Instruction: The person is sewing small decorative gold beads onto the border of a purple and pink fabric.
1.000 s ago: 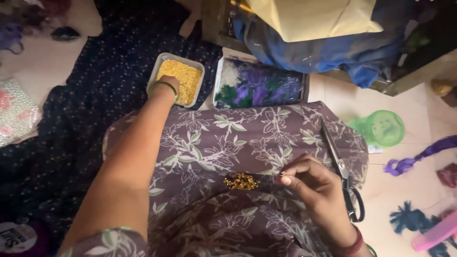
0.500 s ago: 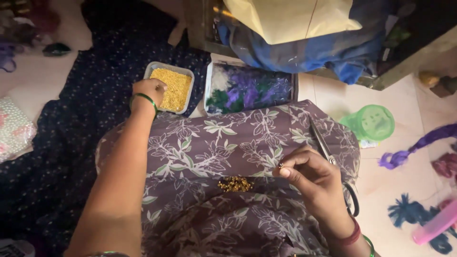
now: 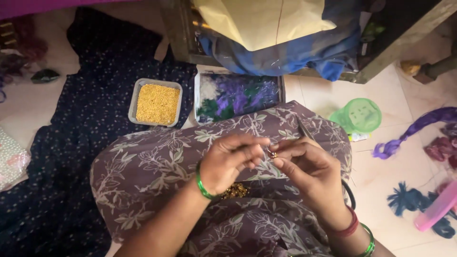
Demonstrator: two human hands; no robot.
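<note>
The left hand [image 3: 233, 162] and the right hand [image 3: 304, 166] are meeting fingertip to fingertip over a purple leaf-printed cloth [image 3: 157, 176], both pinching shut on a tiny golden bead [image 3: 272, 154] too small to make out clearly, while a small heap of golden beads [image 3: 235, 191] is lying just below the left wrist, partly hidden. Beyond the hands, a grey rectangular tray of yellow beads [image 3: 157, 103] and a tray of purple and green material [image 3: 238, 95] are sitting on dark dotted fabric [image 3: 62, 157]. To the right, a green plastic lid [image 3: 359, 115] and purple threads [image 3: 414, 128] are lying on the pale tiled floor [image 3: 404, 190], and a pink object is being cut off by the edge.
</note>
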